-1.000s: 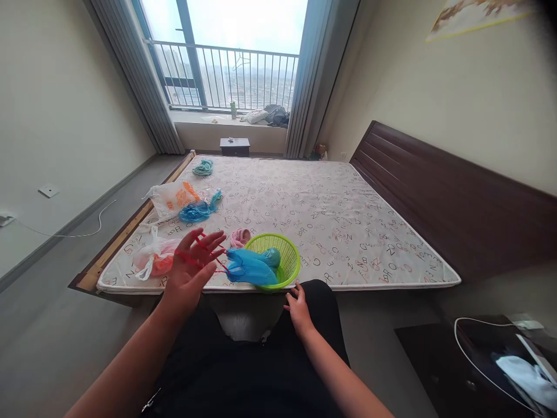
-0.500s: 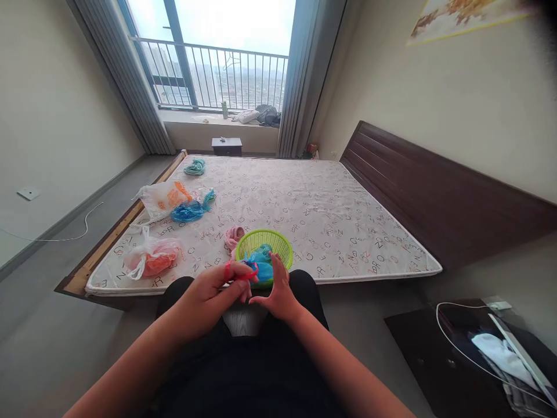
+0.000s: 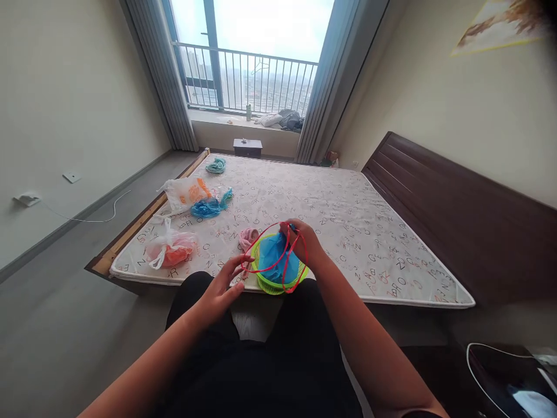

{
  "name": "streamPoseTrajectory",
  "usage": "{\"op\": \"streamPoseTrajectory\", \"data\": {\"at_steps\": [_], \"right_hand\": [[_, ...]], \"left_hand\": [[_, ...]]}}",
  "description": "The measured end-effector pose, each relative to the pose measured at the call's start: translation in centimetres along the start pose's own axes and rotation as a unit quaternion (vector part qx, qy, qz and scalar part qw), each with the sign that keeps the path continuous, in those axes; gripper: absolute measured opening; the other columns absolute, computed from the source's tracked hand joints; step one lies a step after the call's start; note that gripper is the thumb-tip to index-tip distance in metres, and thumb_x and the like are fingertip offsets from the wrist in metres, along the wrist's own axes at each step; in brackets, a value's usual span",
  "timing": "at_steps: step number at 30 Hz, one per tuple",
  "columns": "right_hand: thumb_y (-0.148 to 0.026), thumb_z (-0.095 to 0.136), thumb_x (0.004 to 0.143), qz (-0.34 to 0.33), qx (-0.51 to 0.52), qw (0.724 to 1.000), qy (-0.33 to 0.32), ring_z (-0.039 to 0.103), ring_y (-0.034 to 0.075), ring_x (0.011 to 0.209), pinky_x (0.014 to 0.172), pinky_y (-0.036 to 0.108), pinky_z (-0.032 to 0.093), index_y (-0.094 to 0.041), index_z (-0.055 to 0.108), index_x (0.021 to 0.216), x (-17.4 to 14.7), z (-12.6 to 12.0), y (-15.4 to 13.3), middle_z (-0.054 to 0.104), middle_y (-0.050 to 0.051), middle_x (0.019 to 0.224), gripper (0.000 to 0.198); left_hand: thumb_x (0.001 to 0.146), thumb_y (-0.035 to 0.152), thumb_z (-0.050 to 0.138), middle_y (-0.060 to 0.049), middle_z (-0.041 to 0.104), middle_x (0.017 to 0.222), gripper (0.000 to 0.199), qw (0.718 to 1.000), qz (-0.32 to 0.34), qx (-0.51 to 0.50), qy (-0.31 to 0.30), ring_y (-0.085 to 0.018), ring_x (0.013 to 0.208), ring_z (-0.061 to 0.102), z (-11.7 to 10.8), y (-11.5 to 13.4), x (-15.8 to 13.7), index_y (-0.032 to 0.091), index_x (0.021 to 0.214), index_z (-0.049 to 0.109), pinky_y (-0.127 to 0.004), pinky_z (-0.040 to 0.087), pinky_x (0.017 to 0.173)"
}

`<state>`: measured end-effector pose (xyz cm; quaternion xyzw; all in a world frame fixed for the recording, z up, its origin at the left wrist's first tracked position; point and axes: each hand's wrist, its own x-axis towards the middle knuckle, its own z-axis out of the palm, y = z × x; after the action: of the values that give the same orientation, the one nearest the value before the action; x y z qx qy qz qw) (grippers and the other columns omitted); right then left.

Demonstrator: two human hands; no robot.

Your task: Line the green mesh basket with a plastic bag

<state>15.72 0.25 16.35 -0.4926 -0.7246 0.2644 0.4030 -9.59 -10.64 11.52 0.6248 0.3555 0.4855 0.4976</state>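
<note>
My right hand (image 3: 300, 238) is closed round the gathered top of a blue plastic bag (image 3: 272, 258), which it lifts above a lime-green basket (image 3: 268, 289). A long red string (image 3: 284, 268) hangs in loops from that hand across the bag. My left hand (image 3: 224, 287) is open to the left of the basket, thumb apart from the fingers, with a loop of the string passing at its fingertips. Beside the basket on the mattress lies a rolled pink cloth (image 3: 248, 238). What is in the bag is hidden.
On the left of the mattress (image 3: 339, 232) are a white bag with orange print (image 3: 185, 194), a blue plastic bundle (image 3: 206, 208), a clear bag with something red-orange inside (image 3: 174, 249) and a coiled teal rope-like thing (image 3: 216, 166). A dark headboard (image 3: 456, 203) stands at right.
My right hand has moved up and grasped the bag's top, raising it in the basket. The left hand has moved away leftward, and the red string has spread into wide loops.
</note>
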Motion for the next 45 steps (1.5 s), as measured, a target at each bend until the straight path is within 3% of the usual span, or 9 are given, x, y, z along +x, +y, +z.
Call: {"op": "streamPoseTrajectory", "data": {"at_steps": [6, 9, 12, 20, 24, 32, 35, 40, 45], "right_hand": [[-0.051, 0.065, 0.096, 0.017, 0.228, 0.963, -0.143, 0.059, 0.011, 0.066, 0.061, 0.023, 0.048, -0.018, 0.068, 0.087, 1.6, -2.3, -8.2, 0.064, -0.001, 0.073, 0.035], [-0.051, 0.069, 0.094, -0.023, 0.292, 0.943, -0.16, 0.061, 0.011, 0.074, 0.065, 0.023, 0.05, -0.019, 0.07, 0.088, 2.7, -2.2, -11.3, 0.067, 0.001, 0.083, 0.033], [-0.057, 0.068, 0.094, -0.042, 0.373, 0.916, -0.141, 0.06, 0.011, 0.072, 0.061, 0.023, 0.049, -0.019, 0.07, 0.088, 4.3, -2.0, -12.7, 0.065, 0.001, 0.083, 0.038], [-0.065, 0.07, 0.091, 0.076, 0.511, 0.856, 0.028, 0.041, 0.004, 0.05, 0.042, 0.018, 0.032, -0.021, 0.05, 0.073, 8.9, -3.0, -8.8, 0.054, -0.005, 0.07, 0.051], [-0.056, 0.078, 0.088, 0.17, 0.549, 0.815, 0.068, 0.046, 0.004, 0.049, 0.045, 0.017, 0.04, -0.021, 0.051, 0.075, 9.2, -0.3, -4.2, 0.057, -0.006, 0.066, 0.046], [-0.051, 0.076, 0.088, 0.303, 0.52, 0.798, -0.022, 0.053, 0.009, 0.054, 0.051, 0.022, 0.039, -0.02, 0.06, 0.086, 1.0, 13.9, 1.2, 0.062, -0.004, 0.067, 0.035], [-0.058, 0.081, 0.08, 0.309, 0.472, 0.815, -0.134, 0.051, 0.011, 0.058, 0.058, 0.026, 0.042, -0.019, 0.063, 0.083, -3.2, 17.8, 2.0, 0.061, -0.003, 0.064, 0.043], [-0.07, 0.079, 0.073, 0.376, 0.513, 0.737, -0.228, 0.061, 0.013, 0.066, 0.057, 0.025, 0.044, -0.022, 0.062, 0.103, -9.2, 19.7, 3.7, 0.07, 0.001, 0.09, 0.059], [-0.069, 0.074, 0.076, 0.361, 0.381, 0.831, -0.185, 0.066, 0.017, 0.071, 0.058, 0.027, 0.045, -0.021, 0.063, 0.103, -15.3, 16.1, 8.6, 0.07, 0.004, 0.091, 0.056]], "left_hand": [[0.078, 0.047, 0.087, -0.015, 0.03, 0.172, 0.112, 0.989, 0.103, 0.104, 0.027, -0.039, 0.159, 0.027, 1.2, -1.1, 3.8, 0.034, 0.167, 0.02, -0.061, 0.028, 0.127], [0.07, 0.051, 0.092, -0.018, 0.047, 0.161, 0.112, 0.989, 0.061, 0.128, 0.041, -0.042, 0.149, 0.045, 2.3, 0.9, 5.9, 0.026, 0.163, 0.033, -0.059, 0.04, 0.122], [0.079, 0.054, 0.084, -0.015, 0.069, 0.137, 0.074, 0.994, -0.008, 0.111, 0.019, -0.039, 0.129, 0.064, 3.0, 2.9, 7.3, 0.022, 0.142, 0.061, -0.057, 0.05, 0.113], [0.091, 0.049, 0.072, -0.006, 0.081, 0.103, 0.028, 0.975, -0.138, 0.014, -0.174, -0.03, 0.1, 0.076, 0.2, 2.8, 5.2, 0.025, 0.099, 0.083, -0.044, 0.061, 0.094], [0.087, 0.05, 0.075, -0.009, 0.081, 0.104, 0.028, 0.977, -0.158, -0.023, -0.144, -0.031, 0.098, 0.076, -1.7, 3.0, 2.2, 0.024, 0.095, 0.084, -0.042, 0.062, 0.091], [0.073, 0.054, 0.085, -0.011, 0.077, 0.125, 0.045, 0.948, -0.148, -0.057, 0.276, -0.035, 0.115, 0.072, -4.7, 3.9, 2.0, 0.023, 0.106, 0.081, -0.038, 0.064, 0.09], [0.072, 0.054, 0.085, -0.01, 0.076, 0.127, 0.055, 0.932, -0.167, -0.085, 0.31, -0.034, 0.114, 0.073, -6.5, 3.6, 2.8, 0.025, 0.119, 0.076, -0.04, 0.066, 0.086], [0.061, 0.061, 0.089, -0.006, 0.079, 0.082, 0.064, 0.898, -0.239, 0.005, 0.368, -0.027, 0.072, 0.075, -11.5, 0.4, 3.2, 0.021, 0.109, 0.076, -0.033, 0.063, 0.059], [0.064, 0.067, 0.082, -0.009, 0.081, 0.097, 0.058, 0.904, -0.251, 0.232, 0.258, -0.033, 0.094, 0.075, -17.8, -4.6, 5.9, 0.022, 0.101, 0.078, -0.04, 0.063, 0.082]]}}
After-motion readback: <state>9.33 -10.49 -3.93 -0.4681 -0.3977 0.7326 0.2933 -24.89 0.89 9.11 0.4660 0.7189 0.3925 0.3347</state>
